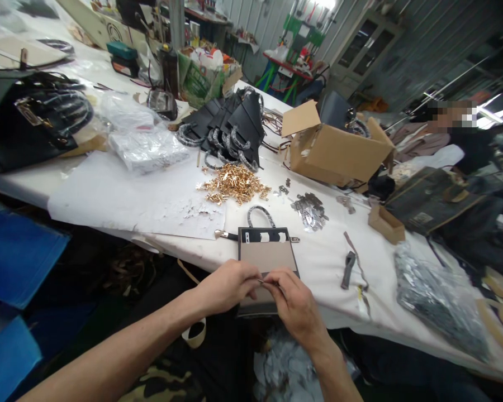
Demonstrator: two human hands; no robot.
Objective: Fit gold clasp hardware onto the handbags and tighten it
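Note:
A small handbag panel (269, 254), dark-edged with a beige inside, lies at the table's front edge. Its wrapped loop handle (260, 209) points away from me, and a strap with a metal end (225, 234) sticks out on its left. Over the panel's lower part, my left hand (233, 283) and my right hand (291, 293) meet with fingertips pinched together. Between them is a small thin piece, too small to name. Beyond the bag lie a heap of gold-coloured metal fittings (237, 184) and a pile of flat grey metal plates (309, 211).
Several black bag pieces with wrapped handles (230, 125) are stacked behind the gold fittings. A cardboard box (339, 151) stands at the back right. On the right lie a dark tool (349, 270) and a plastic bag of dark parts (436, 304). Another person (423, 139) is beyond.

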